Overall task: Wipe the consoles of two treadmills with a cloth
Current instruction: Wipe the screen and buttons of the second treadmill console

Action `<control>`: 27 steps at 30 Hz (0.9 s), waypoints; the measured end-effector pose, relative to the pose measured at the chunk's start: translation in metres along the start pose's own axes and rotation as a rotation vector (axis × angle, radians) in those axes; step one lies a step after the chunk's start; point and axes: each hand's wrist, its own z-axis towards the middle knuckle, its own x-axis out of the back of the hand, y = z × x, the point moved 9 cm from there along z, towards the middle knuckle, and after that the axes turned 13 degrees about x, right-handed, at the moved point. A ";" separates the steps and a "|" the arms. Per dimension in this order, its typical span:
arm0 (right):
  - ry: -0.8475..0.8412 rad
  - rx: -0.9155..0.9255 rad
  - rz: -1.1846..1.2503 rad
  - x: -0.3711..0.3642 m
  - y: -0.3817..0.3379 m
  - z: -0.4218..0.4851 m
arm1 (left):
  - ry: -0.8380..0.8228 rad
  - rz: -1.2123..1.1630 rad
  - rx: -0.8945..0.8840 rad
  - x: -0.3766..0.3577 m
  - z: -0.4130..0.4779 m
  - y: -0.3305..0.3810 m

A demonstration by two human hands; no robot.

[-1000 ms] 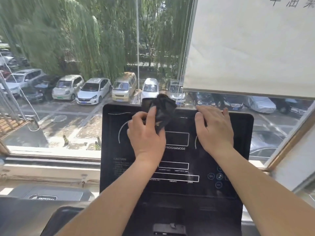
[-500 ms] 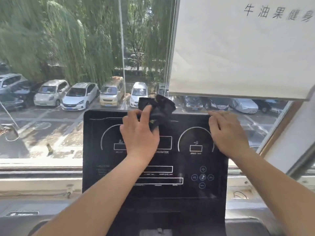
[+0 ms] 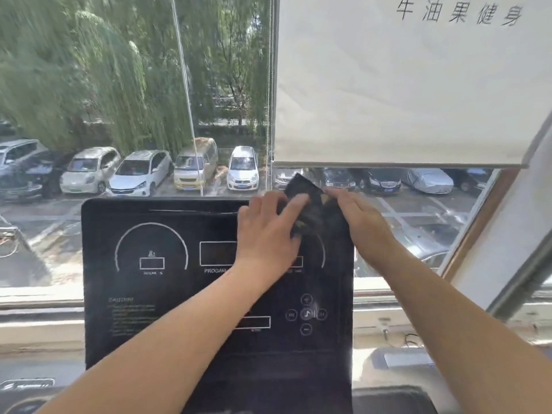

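The left hand (image 3: 267,234) lies on the black console (image 3: 167,294) near its top right corner, fingers loosely spread rather than curled, pressing a dark cloth (image 3: 304,201) against the panel. The index finger runs across the cloth's lower half; the thumb side is hidden under the hand, so whether the cloth is pinched or only held flat cannot be told. The cloth's upper part sticks up past the console's top edge, crumpled, dark against the parked cars (image 3: 140,171) seen through the window.

The right hand (image 3: 363,219) rests on the console's right edge close to the top corner, fingers together and draped over the rim — its fingertips touch or nearly touch the cloth's right side, and motion blur leaves that unclear. It holds nothing that can be seen.

The left hand and forearm cover the right-hand dial and part of the middle display, cutting off the label below it. A pale roller blind (image 3: 403,85) with printed characters hangs over the upper right of the window.
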 end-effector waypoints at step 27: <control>0.011 0.020 0.173 0.013 0.033 -0.040 | -0.335 0.125 -0.163 -0.097 -0.187 0.075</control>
